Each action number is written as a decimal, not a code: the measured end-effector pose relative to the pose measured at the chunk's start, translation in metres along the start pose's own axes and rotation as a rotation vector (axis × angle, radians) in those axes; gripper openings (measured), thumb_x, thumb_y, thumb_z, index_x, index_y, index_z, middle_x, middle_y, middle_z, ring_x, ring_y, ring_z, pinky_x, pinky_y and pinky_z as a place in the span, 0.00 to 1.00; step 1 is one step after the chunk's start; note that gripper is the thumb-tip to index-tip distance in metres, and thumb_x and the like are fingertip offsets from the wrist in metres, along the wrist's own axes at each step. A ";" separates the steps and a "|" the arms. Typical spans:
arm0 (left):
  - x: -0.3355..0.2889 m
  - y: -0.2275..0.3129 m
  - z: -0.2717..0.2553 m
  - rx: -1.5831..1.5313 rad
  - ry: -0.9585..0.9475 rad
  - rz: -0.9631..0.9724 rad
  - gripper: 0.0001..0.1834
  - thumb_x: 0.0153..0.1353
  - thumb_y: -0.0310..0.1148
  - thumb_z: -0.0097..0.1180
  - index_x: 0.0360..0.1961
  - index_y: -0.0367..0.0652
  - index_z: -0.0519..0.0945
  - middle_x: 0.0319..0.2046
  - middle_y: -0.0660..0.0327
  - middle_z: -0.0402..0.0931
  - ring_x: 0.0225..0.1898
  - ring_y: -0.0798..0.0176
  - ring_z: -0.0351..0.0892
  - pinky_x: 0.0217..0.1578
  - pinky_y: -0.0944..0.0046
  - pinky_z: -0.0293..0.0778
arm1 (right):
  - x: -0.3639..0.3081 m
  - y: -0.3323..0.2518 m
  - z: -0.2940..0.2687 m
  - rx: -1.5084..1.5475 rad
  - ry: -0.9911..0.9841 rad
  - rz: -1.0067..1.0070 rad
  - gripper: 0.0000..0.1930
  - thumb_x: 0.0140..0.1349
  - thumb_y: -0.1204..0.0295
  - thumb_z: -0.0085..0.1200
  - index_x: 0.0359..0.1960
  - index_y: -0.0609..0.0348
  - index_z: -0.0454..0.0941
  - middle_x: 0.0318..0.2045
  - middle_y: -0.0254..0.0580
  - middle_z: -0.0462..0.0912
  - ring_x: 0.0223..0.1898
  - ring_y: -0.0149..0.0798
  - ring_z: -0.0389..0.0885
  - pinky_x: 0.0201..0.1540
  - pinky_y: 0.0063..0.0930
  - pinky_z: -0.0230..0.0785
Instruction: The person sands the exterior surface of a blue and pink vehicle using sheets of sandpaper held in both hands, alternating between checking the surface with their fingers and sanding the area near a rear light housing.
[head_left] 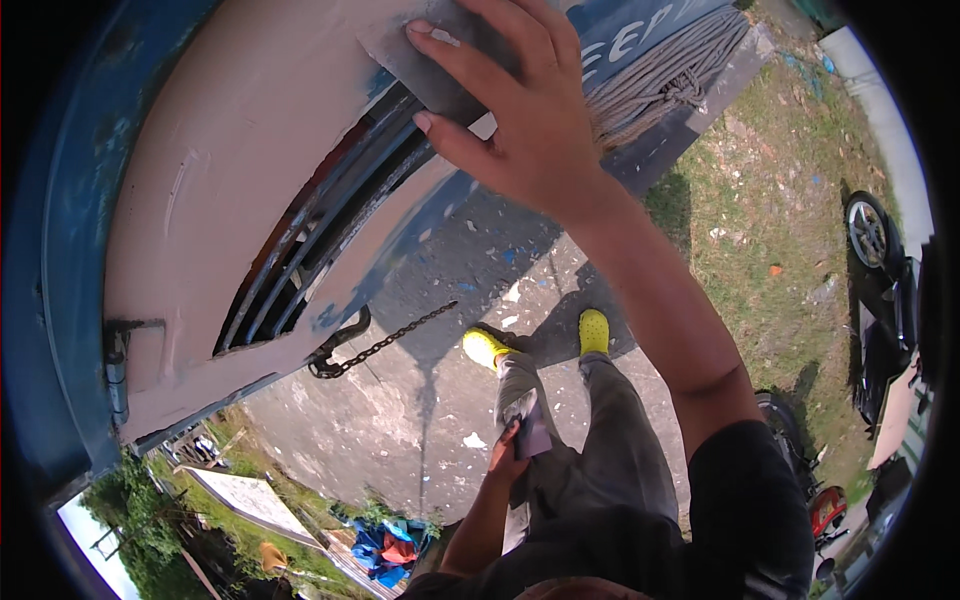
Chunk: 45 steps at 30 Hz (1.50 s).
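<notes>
My right hand (535,125) is raised against a beige-coated vehicle panel (215,170). Its fingers and thumb press a flat grey sheet (465,60), which looks like sandpaper, onto the surface above a slotted grille opening (310,235). Down by my thigh, my left hand (508,455) is closed around a flat greyish-lilac piece (537,432). Something dark and pale shows beside that piece, too small to make out. The beige coat is smeared and uneven, with blue paint along its edges.
A grey rope bundle (670,90) is wound on the vehicle at upper right. A chain (400,335) hangs from a dark hook below the panel. My yellow clogs (593,331) stand on littered concrete (370,430). A motorcycle (880,290) is parked beyond the grass.
</notes>
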<state>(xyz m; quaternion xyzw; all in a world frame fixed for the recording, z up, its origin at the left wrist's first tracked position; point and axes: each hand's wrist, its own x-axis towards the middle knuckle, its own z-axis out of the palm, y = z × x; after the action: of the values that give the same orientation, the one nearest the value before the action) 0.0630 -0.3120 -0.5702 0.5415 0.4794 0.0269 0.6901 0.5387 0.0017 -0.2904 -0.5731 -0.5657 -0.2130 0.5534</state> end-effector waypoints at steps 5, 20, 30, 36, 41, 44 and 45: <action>0.014 0.064 0.013 -1.212 0.150 -0.676 0.31 0.60 0.38 0.63 0.63 0.40 0.69 0.54 0.53 0.77 0.54 0.53 0.78 0.58 0.53 0.73 | -0.029 -0.013 0.003 -0.141 -0.177 -0.004 0.30 0.46 0.65 0.67 0.56 0.45 0.78 0.62 0.44 0.66 0.64 0.54 0.61 0.64 0.47 0.56; -0.007 0.087 0.013 -1.129 0.132 -0.559 0.27 0.63 0.43 0.61 0.60 0.41 0.72 0.52 0.57 0.78 0.52 0.55 0.79 0.56 0.52 0.74 | -0.045 -0.039 0.033 0.038 0.044 0.169 0.33 0.44 0.57 0.67 0.56 0.44 0.76 0.61 0.42 0.67 0.65 0.54 0.58 0.61 0.62 0.50; -0.008 0.123 0.025 -1.080 0.086 -0.401 0.27 0.66 0.45 0.57 0.59 0.39 0.72 0.51 0.57 0.78 0.51 0.56 0.79 0.53 0.55 0.74 | -0.054 -0.086 0.015 0.066 -0.215 0.217 0.34 0.47 0.58 0.66 0.59 0.45 0.73 0.62 0.44 0.66 0.65 0.56 0.59 0.62 0.68 0.48; -0.018 0.259 0.021 -1.036 0.135 -0.067 0.33 0.69 0.51 0.50 0.63 0.34 0.65 0.54 0.53 0.76 0.53 0.55 0.78 0.56 0.55 0.74 | -0.087 -0.108 -0.163 0.744 -0.410 0.949 0.37 0.56 0.63 0.60 0.68 0.53 0.61 0.66 0.46 0.63 0.66 0.50 0.62 0.65 0.50 0.59; -0.040 0.381 0.028 -0.937 0.262 0.232 0.23 0.69 0.43 0.54 0.58 0.40 0.68 0.51 0.55 0.77 0.50 0.57 0.80 0.50 0.56 0.78 | -0.073 -0.118 -0.300 1.702 0.085 1.630 0.37 0.60 0.62 0.53 0.71 0.48 0.54 0.67 0.47 0.62 0.68 0.51 0.62 0.64 0.67 0.58; -0.052 0.442 0.045 -0.924 0.227 0.348 0.23 0.71 0.43 0.50 0.59 0.40 0.66 0.52 0.55 0.75 0.50 0.58 0.80 0.50 0.56 0.78 | -0.032 -0.130 -0.344 1.666 0.115 1.528 0.33 0.63 0.65 0.51 0.71 0.51 0.55 0.65 0.49 0.65 0.67 0.52 0.63 0.63 0.69 0.60; -0.054 0.458 0.055 -0.928 0.174 0.419 0.23 0.72 0.43 0.49 0.60 0.39 0.65 0.52 0.55 0.75 0.50 0.58 0.80 0.50 0.56 0.78 | -0.024 -0.126 -0.351 1.539 0.055 1.459 0.32 0.64 0.66 0.50 0.70 0.53 0.56 0.65 0.50 0.66 0.67 0.52 0.64 0.63 0.67 0.60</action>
<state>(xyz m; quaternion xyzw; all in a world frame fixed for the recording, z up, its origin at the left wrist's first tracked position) 0.2927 -0.1929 -0.1839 0.2586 0.3539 0.4193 0.7950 0.5549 -0.3470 -0.1581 -0.2644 -0.0544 0.5733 0.7736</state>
